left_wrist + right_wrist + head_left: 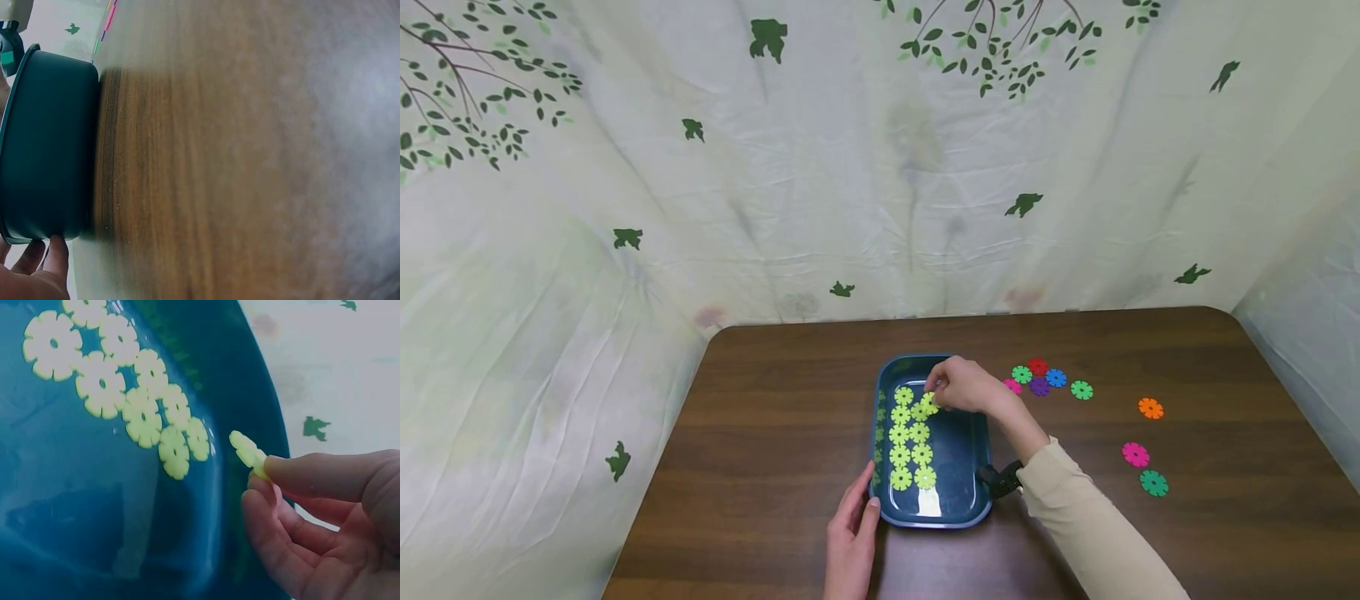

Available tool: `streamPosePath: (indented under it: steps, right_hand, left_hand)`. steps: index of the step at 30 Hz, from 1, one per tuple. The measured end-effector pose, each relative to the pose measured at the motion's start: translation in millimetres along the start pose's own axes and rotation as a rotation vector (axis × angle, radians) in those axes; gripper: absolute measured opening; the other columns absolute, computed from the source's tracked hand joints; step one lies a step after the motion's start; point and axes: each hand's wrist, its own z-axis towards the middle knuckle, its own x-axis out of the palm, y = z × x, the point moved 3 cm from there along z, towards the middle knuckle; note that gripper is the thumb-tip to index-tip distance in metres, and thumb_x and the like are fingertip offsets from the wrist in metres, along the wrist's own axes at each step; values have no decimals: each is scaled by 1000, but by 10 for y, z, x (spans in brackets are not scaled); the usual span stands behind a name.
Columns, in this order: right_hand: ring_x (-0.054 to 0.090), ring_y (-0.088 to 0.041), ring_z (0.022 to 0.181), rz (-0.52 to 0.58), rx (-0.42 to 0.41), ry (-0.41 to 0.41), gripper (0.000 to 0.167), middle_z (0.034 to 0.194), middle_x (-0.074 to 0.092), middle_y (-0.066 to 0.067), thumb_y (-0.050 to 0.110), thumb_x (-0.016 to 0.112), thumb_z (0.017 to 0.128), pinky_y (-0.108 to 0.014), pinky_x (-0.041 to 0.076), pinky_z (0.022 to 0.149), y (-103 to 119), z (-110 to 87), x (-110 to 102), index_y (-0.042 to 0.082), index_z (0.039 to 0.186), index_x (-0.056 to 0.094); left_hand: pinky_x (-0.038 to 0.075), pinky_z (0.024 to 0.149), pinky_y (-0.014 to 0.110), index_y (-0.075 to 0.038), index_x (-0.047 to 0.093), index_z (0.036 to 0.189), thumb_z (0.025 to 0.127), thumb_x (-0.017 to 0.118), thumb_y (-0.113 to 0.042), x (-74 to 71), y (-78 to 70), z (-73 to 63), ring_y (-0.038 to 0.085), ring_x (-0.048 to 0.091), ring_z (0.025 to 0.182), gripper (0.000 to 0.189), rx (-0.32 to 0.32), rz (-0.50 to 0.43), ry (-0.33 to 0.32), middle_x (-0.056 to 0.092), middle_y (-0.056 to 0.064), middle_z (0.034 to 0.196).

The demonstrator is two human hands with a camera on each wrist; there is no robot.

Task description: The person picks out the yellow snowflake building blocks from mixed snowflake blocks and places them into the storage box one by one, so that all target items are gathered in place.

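A deep blue tray [958, 467] stands on the brown table. Inside it, yellow-green flower-shaped discs [899, 433] lie in two columns along the left side. Over the far part of the tray, my right hand [966, 387] pinches one more yellow-green flower disc [248, 451] between thumb and fingertips. In the right wrist view, this disc is tilted above the tray floor, near the far wall. My left hand [852, 533] rests against the tray's outside at the near left corner, its fingers [56, 256] touching the wall in the left wrist view.
Right of the tray lies a loose group of flower discs in several colours, among them a blue disc [1056, 378] and a red disc [1037, 367]. Farther right are an orange disc [1151, 408], a pink disc [1136, 454] and a teal disc [1153, 483]. A leaf-printed curtain [880, 167] hangs behind.
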Motion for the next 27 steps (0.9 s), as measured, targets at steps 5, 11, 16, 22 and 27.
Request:
streamPosePath:
  steps: [5, 11, 16, 22, 27]
  right_hand:
    - [63, -28, 70, 52, 17, -21, 14, 77, 62, -6, 0, 62, 90, -30, 52, 62, -20, 70, 56, -1, 102, 69]
    - [64, -27, 70, 90, 89, -102, 16, 79, 63, -7, -1, 63, 89, -30, 52, 60, -88, 148, 138, -1, 105, 68]
    - [62, -18, 68, 80, 141, -200, 14, 81, 64, -5, 2, 67, 88, -32, 53, 62, -107, 183, 204, 3, 102, 68]
    - [60, -19, 73, 77, 153, -266, 13, 85, 64, -5, 2, 66, 89, -33, 54, 65, -110, 190, 238, 3, 101, 68]
    - [58, -19, 76, 55, 154, -324, 12, 84, 63, -5, 2, 66, 89, -33, 53, 66, -147, 224, 255, 4, 100, 70]
  left_hand:
    - [32, 109, 23, -18, 57, 139, 98, 54, -3, 2, 1, 3, 19, 42, 136, 44, 5, -11, -1, 53, -2, 142]
    - [31, 111, 38, -18, 56, 140, 99, 54, -5, 9, -4, 11, 22, 41, 136, 43, -23, 7, 3, 52, 0, 143]
    - [32, 107, 19, -20, 57, 139, 98, 54, -4, 10, -3, 13, 20, 41, 136, 44, -33, 3, -3, 53, -2, 142]
    - [33, 109, 24, -19, 57, 139, 98, 55, -4, 16, -5, 10, 19, 41, 136, 44, -23, -7, -1, 53, -3, 142]
    - [32, 110, 25, -19, 57, 139, 98, 55, -4, 15, 1, 8, 19, 42, 136, 44, -22, 9, -7, 53, -2, 142]
